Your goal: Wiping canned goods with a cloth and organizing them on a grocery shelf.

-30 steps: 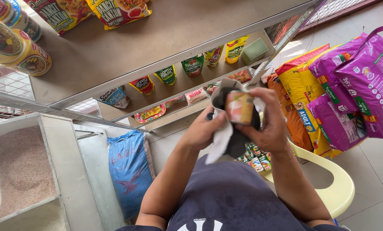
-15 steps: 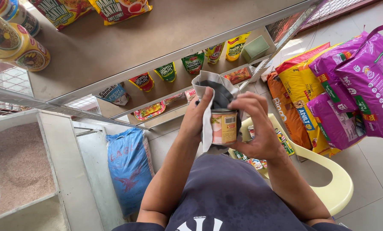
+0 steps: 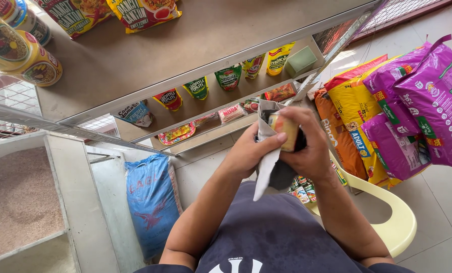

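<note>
Grey cloth is wrapping round a small can, held up in front of the chest. The right hand is curling closed round the can, fingers clamped; the left hand is pinching the cloth shut against it, thumb pressing. Best, I'd judge, to be turning the can steadily under firm thumb pressure. Beyond, shelves are carrying pouches and cans; purple bags are crowding the yellow chair, just beside the right elbow.
</note>
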